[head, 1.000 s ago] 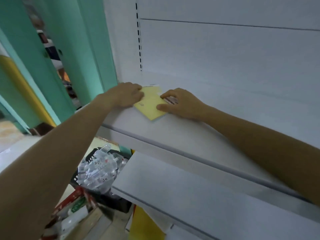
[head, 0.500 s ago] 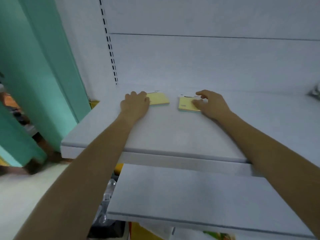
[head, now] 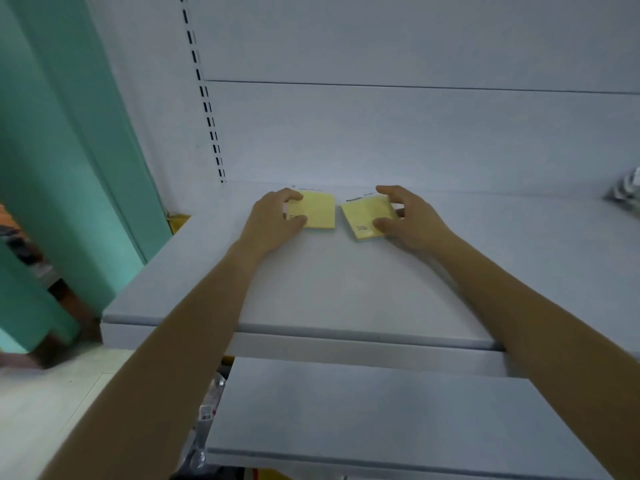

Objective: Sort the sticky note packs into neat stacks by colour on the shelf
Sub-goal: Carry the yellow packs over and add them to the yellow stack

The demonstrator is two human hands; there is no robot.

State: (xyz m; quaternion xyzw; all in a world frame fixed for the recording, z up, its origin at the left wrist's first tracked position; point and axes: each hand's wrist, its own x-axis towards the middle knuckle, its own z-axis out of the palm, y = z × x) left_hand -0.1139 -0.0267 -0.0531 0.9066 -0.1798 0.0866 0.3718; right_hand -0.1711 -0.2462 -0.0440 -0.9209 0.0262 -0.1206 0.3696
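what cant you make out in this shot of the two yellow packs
Head view only:
Print on left pack and right pack: too small.
Left pack's left edge: under the left hand.
Right pack's right edge: under the right hand.
The silvery object far right: cut off by the frame edge.
The goods below the lower shelf: blurred, shelf hides most.

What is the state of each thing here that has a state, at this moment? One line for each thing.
left yellow pack: flat on the upper shelf, square to the back wall.
right yellow pack: flat on the upper shelf, turned askew, a small gap from the left yellow pack, not stacked.
left hand: grips the left yellow pack by its edges.
right hand: pinches the right yellow pack by its edges.
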